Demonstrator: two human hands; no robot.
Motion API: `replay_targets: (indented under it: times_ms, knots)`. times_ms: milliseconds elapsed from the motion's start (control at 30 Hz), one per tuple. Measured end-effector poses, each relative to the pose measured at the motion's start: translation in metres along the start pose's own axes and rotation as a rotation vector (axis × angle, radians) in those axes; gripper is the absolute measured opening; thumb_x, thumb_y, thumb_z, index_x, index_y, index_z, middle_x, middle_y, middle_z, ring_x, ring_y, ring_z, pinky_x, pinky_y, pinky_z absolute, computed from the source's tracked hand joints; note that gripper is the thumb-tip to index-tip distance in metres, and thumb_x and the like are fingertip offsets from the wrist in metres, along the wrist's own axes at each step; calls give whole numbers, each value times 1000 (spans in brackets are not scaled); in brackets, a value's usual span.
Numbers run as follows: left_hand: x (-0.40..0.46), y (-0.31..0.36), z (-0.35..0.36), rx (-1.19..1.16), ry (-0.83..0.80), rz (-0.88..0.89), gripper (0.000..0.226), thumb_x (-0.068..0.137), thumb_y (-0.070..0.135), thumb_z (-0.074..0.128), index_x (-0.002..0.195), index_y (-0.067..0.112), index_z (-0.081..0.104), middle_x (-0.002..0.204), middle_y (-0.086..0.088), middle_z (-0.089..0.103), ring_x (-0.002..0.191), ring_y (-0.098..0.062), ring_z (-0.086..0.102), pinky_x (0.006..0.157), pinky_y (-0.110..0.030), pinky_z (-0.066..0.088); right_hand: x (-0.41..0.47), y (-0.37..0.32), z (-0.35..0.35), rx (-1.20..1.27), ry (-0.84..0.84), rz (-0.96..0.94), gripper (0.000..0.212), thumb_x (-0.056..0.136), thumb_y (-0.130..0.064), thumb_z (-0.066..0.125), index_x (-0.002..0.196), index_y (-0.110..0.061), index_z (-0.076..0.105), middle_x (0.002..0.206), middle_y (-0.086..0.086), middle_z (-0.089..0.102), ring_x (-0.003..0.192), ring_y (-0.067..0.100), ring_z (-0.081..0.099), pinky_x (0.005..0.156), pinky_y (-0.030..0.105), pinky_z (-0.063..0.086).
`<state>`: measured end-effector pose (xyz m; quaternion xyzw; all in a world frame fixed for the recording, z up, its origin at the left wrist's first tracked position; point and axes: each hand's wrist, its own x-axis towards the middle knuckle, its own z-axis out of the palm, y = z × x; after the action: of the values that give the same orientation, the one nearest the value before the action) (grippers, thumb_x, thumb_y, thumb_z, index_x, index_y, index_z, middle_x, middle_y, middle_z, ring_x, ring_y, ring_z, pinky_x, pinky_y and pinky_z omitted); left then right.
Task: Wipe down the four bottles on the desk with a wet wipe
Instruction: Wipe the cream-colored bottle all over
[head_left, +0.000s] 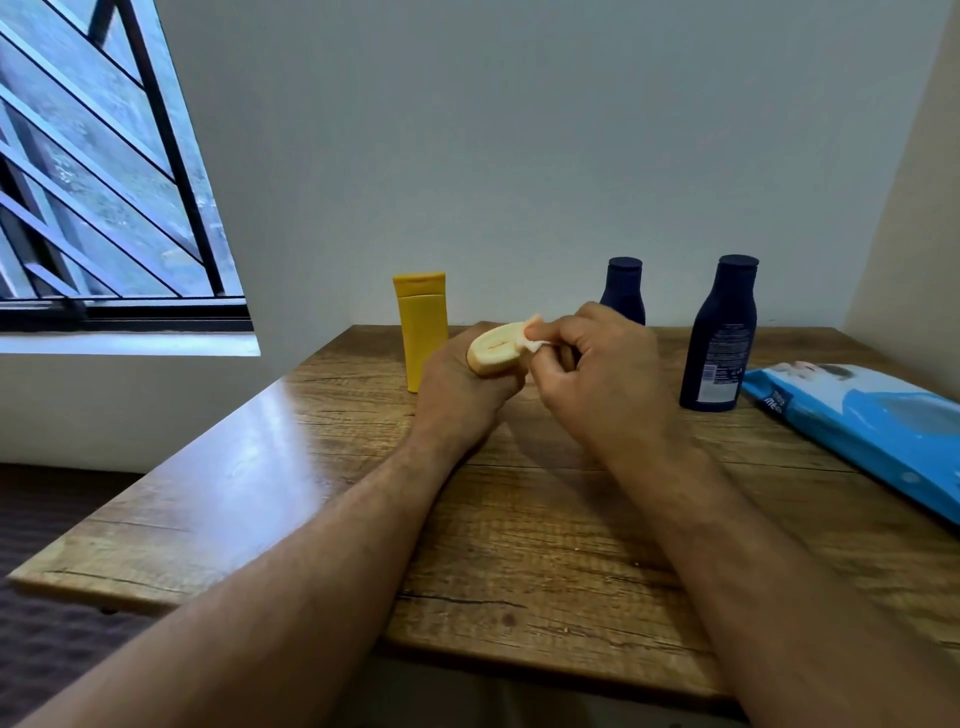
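Plainly, the pale yellow plastic bottle with the flat oval end (492, 352) is the one being cleaned: it is lifted off the desk, above its middle, gripped in the left hand (457, 384), whose fingers curl round its body from below. That grip probably serves to turn the end face up and toward the person, where the wipe can reach it. The bottle's long axis runs roughly level, from the near left to the far right, with the oval end pointing near-left at the camera.

The right hand (597, 364) pinches a small white wet wipe (535, 340) between thumb and fingertips and presses it against the bottle's upper right side.

Just beyond the left hand, a tall yellow plastic tube (420, 327) stands upright. Farther right, a small dark blue bottle (623, 288) stands by the wall, partly hidden behind the right hand, and a taller dark blue bottle (719, 332) stands nearer, its printed label facing the person. A blue wipe packet (872, 421) lies flat at the right of the wooden desk (519, 545), within easy reach.
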<state>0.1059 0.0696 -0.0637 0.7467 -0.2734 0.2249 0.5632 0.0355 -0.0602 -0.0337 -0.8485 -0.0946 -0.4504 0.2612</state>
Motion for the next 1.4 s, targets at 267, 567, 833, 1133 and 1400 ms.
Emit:
replay_targets:
  times_ms: [267, 567, 833, 1133, 1400]
  knots:
    - [2, -5, 2, 99, -37, 30, 19, 83, 3, 74, 88, 21, 70, 80, 9, 70, 74, 4, 63, 64, -17, 47, -4, -5, 1, 57, -32, -58, 21, 90, -17, 67, 109, -15, 75, 89, -8, 60, 70, 1, 51, 67, 0, 40]
    - [0, -3, -1, 78, -66, 49, 33, 83, 1, 74, 86, 32, 67, 81, 12, 70, 76, 7, 64, 64, -9, 46, -7, -3, -3, 125, -133, -150, 19, 83, -14, 72, 101, -13, 77, 89, -2, 68, 74, 9, 61, 63, 8, 45]
    - [-1, -7, 0, -62, -67, 53, 26, 78, 7, 80, 101, 20, 73, 93, 3, 76, 88, -18, 71, 77, -35, 57, -3, 4, 0, 77, 42, -80, 16, 85, -14, 71, 99, -13, 78, 85, -3, 67, 72, 5, 59, 64, 9, 49]
    - [2, -7, 0, 52, -86, 34, 20, 82, -2, 72, 86, 17, 69, 78, 7, 68, 71, 1, 61, 62, -18, 48, -6, -5, 1, 69, -16, -135, 18, 87, -15, 69, 103, -15, 77, 87, -5, 65, 72, 3, 55, 63, 3, 41]
    - [2, -8, -2, -36, -69, 67, 32, 79, 3, 80, 105, 20, 74, 98, 4, 75, 93, -8, 70, 80, -29, 58, -6, 1, -3, 32, -30, -112, 18, 84, -14, 69, 100, -12, 76, 90, -2, 69, 77, 4, 59, 66, 0, 41]
